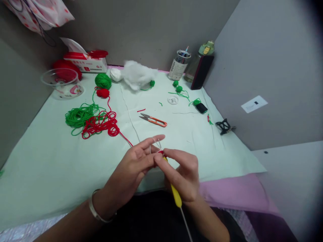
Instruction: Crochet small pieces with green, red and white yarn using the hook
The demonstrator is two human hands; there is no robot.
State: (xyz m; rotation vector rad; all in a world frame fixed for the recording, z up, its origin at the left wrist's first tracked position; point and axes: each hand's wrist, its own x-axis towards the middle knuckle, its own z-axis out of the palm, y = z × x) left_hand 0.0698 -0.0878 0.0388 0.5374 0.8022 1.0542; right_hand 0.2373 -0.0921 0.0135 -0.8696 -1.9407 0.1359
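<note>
My left hand (137,161) pinches a small red crochet piece (160,152), while white yarn (156,143) loops over its raised index finger. In my right hand (184,171) is a crochet hook (176,195) with a yellow grip, its tip at the red piece and mostly hidden by fingers. The hook's thin metal tail points down toward my body. White yarn runs back across the table to a white ball (116,75). From near my left hand, red yarn (101,126) leads to a loose tangle and a small red ball (103,93).
Orange thread snips (153,120) lie beyond my hands. Green yarn (82,116), a green ball (103,81) and a clear plastic tub (60,82) are on the left. White stuffing (138,74) sits at the back. A pen jar (179,65), bottle (207,48) and phone (202,72) stand back right.
</note>
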